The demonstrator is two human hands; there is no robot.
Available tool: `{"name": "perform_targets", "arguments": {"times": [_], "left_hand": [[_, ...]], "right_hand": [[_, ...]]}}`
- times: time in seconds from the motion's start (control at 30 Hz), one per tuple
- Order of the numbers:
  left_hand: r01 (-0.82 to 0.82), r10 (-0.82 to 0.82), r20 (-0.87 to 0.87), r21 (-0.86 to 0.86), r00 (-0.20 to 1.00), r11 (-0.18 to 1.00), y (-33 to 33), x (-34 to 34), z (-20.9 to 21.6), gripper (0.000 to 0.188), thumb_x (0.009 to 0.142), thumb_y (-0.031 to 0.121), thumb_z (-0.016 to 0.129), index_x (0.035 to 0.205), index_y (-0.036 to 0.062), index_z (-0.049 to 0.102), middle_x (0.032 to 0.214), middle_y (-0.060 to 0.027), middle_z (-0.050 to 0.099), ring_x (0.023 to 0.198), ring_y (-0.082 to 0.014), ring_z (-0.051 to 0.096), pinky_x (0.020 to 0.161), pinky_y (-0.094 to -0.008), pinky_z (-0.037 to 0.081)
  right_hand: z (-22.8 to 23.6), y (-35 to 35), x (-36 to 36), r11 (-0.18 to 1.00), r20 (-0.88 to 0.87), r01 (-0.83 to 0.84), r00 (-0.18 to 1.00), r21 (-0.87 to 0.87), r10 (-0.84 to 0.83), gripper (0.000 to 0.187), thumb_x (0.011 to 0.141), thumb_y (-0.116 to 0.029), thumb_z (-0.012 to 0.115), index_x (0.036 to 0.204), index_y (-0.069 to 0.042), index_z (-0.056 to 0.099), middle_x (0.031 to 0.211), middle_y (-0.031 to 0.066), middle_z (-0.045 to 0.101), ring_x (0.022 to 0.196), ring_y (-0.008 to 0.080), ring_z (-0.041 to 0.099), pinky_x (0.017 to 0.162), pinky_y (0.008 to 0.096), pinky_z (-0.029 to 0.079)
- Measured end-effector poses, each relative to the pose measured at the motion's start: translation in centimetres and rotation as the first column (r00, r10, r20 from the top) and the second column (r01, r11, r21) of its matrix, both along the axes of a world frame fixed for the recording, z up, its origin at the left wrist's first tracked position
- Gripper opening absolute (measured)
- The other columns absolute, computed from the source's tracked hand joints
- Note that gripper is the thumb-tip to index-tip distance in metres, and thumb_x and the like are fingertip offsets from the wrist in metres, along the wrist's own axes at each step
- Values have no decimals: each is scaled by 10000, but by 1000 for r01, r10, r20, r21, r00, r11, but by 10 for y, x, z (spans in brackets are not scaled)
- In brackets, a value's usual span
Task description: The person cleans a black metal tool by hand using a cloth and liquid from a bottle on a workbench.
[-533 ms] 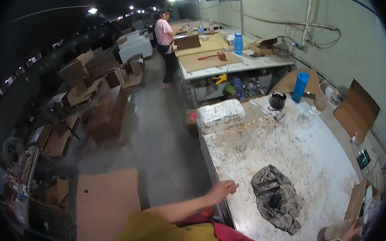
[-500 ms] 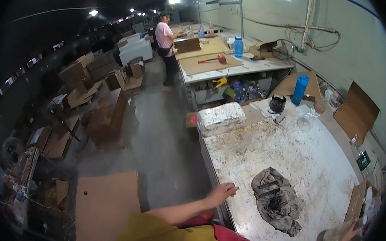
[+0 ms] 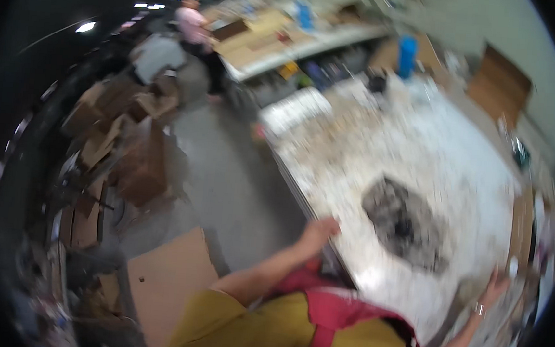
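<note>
While both hands, left hand [image 3: 317, 232] and right hand [image 3: 495, 288], rest empty and loosely spread on the worktable [image 3: 435, 153] edges, grasping the dark crumpled rag [image 3: 405, 223] looks next.

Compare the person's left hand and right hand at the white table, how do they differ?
The left hand rests on the near left edge of the white table; the right hand is at the table's right side. The left hand's wrist looks bare, while the right hand's wrist carries a bracelet. The left hand lies left of the dark crumpled rag, the right hand to its right. Both are empty and clear of the rag.
</note>
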State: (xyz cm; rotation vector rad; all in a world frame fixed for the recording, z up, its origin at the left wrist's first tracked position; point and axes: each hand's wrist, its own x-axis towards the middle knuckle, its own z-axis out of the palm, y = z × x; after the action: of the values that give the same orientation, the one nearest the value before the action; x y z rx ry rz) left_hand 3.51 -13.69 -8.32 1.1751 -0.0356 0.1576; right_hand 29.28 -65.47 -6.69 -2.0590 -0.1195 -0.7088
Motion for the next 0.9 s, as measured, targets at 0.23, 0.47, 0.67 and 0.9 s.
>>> {"name": "perform_targets", "arguments": {"times": [0.23, 0.47, 0.67, 0.9], "left_hand": [[-252, 307, -539, 175, 784, 952, -2, -13, 25, 296, 911, 266, 499, 1064, 18, 545, 919, -72, 633, 779, -125, 596, 705, -243, 464], [5, 104, -538, 197, 836, 980, -23, 51, 27, 274, 931, 250, 499, 1041, 5, 558, 927, -54, 633, 731, -95, 590, 615, -203, 440], [-94, 236, 5, 926, 972, 367, 7, 108, 16, 299, 809, 227, 637, 959, -28, 597, 673, -94, 587, 629, -196, 578, 582, -311, 448], [-77, 229, -14, 919, 973, 386, 18, 124, 21, 275, 765, 233, 672, 872, -7, 592, 662, -111, 572, 609, -258, 557, 576, -336, 439]], "right_hand": [[68, 92, -30, 980, -92, -166, 983, -105, 157, 299, 832, -231, 664, 1022, -14, 584, 911, 37, 627, 839, 122, 564, 776, 264, 444], [94, 179, -70, 795, -491, -490, 823, -357, 286, 514, 763, -447, 658, 1063, -51, 526, 833, 132, 627, 723, 226, 590, 660, 327, 465], [105, 254, -69, 507, -645, -660, 726, -555, 239, 437, 773, -430, 631, 980, -66, 505, 804, 140, 612, 764, 319, 596, 656, 405, 467], [100, 304, -55, 308, -704, -713, 691, -629, 164, 421, 778, -427, 622, 912, -44, 507, 782, 146, 617, 783, 333, 600, 688, 415, 468]]}}
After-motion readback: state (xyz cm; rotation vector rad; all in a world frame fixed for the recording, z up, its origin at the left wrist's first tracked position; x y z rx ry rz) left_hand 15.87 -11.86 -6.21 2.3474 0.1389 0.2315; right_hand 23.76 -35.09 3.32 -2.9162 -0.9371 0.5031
